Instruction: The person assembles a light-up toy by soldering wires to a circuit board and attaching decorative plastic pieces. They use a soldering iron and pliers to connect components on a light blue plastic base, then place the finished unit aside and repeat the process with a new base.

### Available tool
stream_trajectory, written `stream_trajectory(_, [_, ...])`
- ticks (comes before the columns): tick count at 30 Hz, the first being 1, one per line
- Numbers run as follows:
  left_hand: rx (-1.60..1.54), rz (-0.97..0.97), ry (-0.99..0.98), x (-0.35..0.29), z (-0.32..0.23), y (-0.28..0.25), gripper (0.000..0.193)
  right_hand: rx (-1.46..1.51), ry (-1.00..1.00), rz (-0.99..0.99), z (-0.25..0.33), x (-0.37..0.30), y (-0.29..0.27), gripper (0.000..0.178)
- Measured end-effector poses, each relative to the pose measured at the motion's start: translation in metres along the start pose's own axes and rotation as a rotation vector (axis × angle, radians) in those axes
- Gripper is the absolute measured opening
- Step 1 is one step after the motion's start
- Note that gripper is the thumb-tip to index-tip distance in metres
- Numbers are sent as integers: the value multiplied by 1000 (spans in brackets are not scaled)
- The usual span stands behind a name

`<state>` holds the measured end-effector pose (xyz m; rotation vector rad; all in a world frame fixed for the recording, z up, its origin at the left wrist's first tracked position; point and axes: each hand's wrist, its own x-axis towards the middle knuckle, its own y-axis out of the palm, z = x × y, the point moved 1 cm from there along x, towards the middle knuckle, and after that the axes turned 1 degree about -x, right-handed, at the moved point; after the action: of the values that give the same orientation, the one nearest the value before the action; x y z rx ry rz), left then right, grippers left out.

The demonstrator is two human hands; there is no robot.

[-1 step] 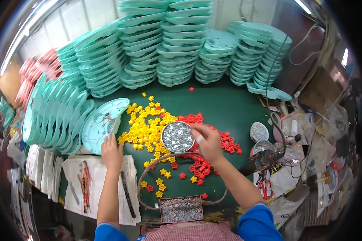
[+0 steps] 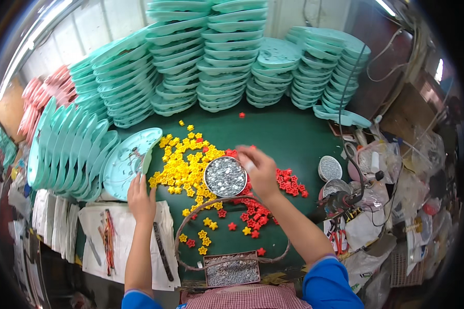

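My left hand point(image 2: 142, 198) is at the lower right edge of a teal moulded plastic shell point(image 2: 119, 170), fingers stretched out and thumb apart, with the fingertips against its rim. Some thin wires and small parts show on the shell's face. My right hand point(image 2: 261, 174) is just right of a round tin point(image 2: 225, 176) full of small shiny metal pieces. Its fingers are curled together above the red star-shaped pieces point(image 2: 255, 213); whatever may be between them is hidden. Yellow star-shaped pieces point(image 2: 185, 159) lie spread left of the tin.
Tall stacks of teal shells point(image 2: 227, 56) line the back, with more shells point(image 2: 67, 149) standing on edge at left. A cable loop point(image 2: 177, 232) lies near a tray of small metal parts point(image 2: 232, 270). Wires point(image 2: 108, 239) rest on white cloth. A dark tool point(image 2: 337, 203) stands right.
My right hand has moved slightly up and left, from the tin's right rim to over the red stars. My left hand stays at the shell. The whole view has shifted slightly.
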<state>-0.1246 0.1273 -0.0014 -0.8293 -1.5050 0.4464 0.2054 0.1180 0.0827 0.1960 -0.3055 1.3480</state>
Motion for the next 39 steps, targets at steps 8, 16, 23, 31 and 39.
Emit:
stream_trajectory(8, [-280, 141, -344, -89, 22, -6, 24, -486, -115, -520, -68, 233, -34, 54])
stream_trajectory(16, [-245, 215, -442, -101, 18, -8, 21, -824, 25, -694, -59, 306, -175, 64])
stream_trajectory(23, [-263, 212, -437, -105, 20, -1, 18, -986, 134, -566, -36, 359, -237, 55])
stream_trajectory(31, [-258, 195, -434, -104, 20, 2, 19, -488, -119, -1367, -33, 350, -222, 53])
stream_trajectory(39, [-230, 190, -455, -104, 19, -3, 18, 442, 225, -764, -53, 386, -241, 41])
